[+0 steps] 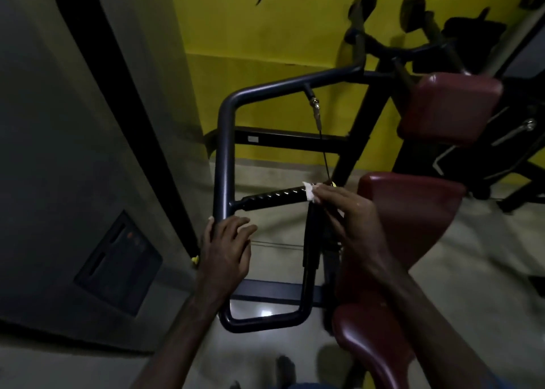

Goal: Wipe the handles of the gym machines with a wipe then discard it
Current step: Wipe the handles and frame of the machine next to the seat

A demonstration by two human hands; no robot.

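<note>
**Wiping the grip handle, wipe bunched at its near end**

Holding the wipe (309, 192) pinched in its fingertips, the right hand (348, 220) presses it against the inner end of the black ribbed handle (274, 199). The left hand (228, 247) rests on the dark frame tube (223, 164), fingers loosely curved round it, apparently steadying it.

Risks: the wipe is small and crumpled, so it could slip out of the pinch along the ribs, or cover only one side of the handle. The frame hangs on a cable (323, 150) (it may swing if the left hand lets go).

Only a white tuft of wipe shows beyond the fingertips, touching the handle; another scrap shows under the palm.
</note>
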